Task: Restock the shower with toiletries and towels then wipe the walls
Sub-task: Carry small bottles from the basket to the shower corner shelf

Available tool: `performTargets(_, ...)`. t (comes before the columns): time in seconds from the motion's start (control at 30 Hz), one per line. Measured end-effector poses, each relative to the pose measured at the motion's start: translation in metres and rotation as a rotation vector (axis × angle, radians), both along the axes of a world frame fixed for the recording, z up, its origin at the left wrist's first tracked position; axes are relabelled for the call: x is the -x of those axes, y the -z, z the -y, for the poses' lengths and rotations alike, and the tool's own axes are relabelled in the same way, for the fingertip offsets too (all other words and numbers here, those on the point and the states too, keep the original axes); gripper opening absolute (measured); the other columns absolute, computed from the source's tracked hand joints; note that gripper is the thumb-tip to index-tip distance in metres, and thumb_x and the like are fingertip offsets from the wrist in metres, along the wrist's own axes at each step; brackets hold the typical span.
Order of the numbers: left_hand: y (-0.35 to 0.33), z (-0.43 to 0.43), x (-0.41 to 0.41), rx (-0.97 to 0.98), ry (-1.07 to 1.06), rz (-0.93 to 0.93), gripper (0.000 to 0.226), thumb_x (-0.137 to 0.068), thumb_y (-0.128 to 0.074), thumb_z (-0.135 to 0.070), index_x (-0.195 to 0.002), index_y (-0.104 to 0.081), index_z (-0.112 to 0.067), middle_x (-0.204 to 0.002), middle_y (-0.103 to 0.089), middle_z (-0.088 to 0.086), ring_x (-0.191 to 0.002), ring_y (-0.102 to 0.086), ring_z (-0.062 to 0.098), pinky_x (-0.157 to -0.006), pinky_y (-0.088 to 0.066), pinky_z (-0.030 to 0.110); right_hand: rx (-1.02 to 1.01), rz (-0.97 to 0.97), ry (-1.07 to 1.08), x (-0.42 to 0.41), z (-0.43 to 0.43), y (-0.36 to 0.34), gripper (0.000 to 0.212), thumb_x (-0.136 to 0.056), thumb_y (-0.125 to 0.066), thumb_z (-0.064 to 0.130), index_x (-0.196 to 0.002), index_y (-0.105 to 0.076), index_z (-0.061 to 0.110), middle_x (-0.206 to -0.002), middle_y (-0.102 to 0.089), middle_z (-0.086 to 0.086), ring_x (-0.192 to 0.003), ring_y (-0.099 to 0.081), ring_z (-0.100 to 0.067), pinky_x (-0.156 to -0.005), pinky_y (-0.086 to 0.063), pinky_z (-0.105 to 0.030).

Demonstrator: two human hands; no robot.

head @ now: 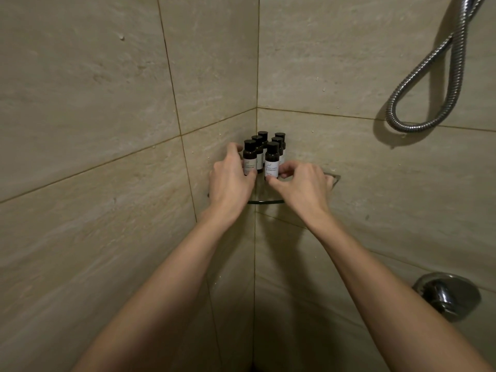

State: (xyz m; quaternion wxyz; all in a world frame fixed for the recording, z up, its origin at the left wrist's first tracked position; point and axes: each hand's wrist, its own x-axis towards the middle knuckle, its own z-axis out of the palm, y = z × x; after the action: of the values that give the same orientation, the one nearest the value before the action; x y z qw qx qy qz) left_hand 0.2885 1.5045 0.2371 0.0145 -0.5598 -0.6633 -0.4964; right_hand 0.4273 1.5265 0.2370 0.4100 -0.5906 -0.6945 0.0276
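Several small dark toiletry bottles with black caps and white labels stand in two rows on a glass corner shelf in the shower corner. My left hand wraps around the front left bottle, thumb and fingers on its sides. My right hand pinches the base of the front right bottle with its fingertips. Both bottles stand upright on the shelf. The shelf's middle is hidden behind my hands.
Beige tiled walls meet at the corner behind the shelf. A metal shower hose loops down at the upper right. A chrome mixer valve sticks out of the right wall at the lower right.
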Motion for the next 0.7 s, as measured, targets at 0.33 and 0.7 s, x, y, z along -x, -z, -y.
performTargets(0.33, 0.000, 0.017, 0.000, -0.067, 0.069, 0.096, 0.047, -0.092, -0.070, -0.026, -0.134, -0.051, -0.014, -0.125, -0.069, 0.002, -0.113, -0.067, 0.014, -0.097, -0.057, 0.037, -0.040, -0.064, -0.040, -0.005, 0.004, 0.003, 0.035, -0.084, -0.068, 0.055, -0.108, -0.075, 0.030, -0.103, -0.074, 0.014, -0.109, -0.062, -0.016, -0.090, -0.030, -0.036)
performTargets(0.7, 0.162, 0.097, -0.014, -0.236, 0.201, -0.359, 0.030, -0.092, -0.065, -0.020, -0.121, -0.064, -0.011, -0.147, -0.049, 0.017, -0.142, -0.039, 0.034, -0.120, -0.025, 0.032, -0.170, -0.581, -0.065, -0.100, 0.043, 0.139, 0.015, -0.090, -0.060, 0.012, -0.101, -0.067, 0.019, -0.088, -0.065, -0.003, -0.078, -0.061, -0.015, -0.075, -0.050, -0.029)
